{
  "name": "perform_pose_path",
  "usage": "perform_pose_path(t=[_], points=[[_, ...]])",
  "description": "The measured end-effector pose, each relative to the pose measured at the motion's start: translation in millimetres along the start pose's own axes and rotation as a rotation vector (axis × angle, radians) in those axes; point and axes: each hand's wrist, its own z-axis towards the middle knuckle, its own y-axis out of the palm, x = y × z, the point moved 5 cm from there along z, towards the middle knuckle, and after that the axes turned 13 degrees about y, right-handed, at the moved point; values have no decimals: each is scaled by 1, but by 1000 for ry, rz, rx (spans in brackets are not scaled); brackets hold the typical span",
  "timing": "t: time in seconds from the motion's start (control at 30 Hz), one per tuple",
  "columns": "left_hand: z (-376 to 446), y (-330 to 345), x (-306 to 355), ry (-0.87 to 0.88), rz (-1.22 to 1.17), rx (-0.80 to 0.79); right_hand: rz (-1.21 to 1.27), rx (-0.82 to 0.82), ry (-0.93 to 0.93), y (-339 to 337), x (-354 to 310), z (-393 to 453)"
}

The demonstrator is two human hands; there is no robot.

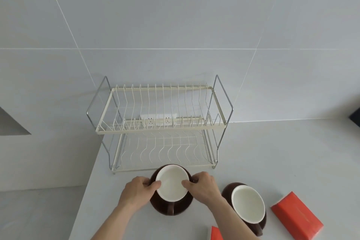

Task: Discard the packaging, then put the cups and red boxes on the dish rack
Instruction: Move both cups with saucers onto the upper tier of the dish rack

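Observation:
A brown cup with a white inside [171, 185] is held over its brown saucer in front of the dish rack [159, 128]. My left hand [138, 191] grips its left rim and my right hand [202, 185] grips its right rim. A second brown cup [247, 205] stands to the right on the counter. One red box [297, 215] lies flat at the far right. Another red box [216, 233] shows only a corner at the bottom edge, partly behind my right forearm.
The two-tier wire rack stands against the tiled wall with both tiers bare. A wall socket [158, 121] shows through its upper tier. The counter's left edge [91, 171] drops off beside the rack. A dark object [355, 118] sits at the far right edge.

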Motion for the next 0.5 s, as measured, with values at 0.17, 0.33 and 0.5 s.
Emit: perform_pose_path(t=[0.17, 0.33, 0.5], points=[[17, -33, 4, 21, -24, 40, 8, 7, -52, -5, -42, 5], [38, -62, 5, 19, -42, 83, 47, -9, -65, -2, -77, 16], [61, -80, 2, -10, -84, 119, 74, -10, -45, 9, -105, 34]])
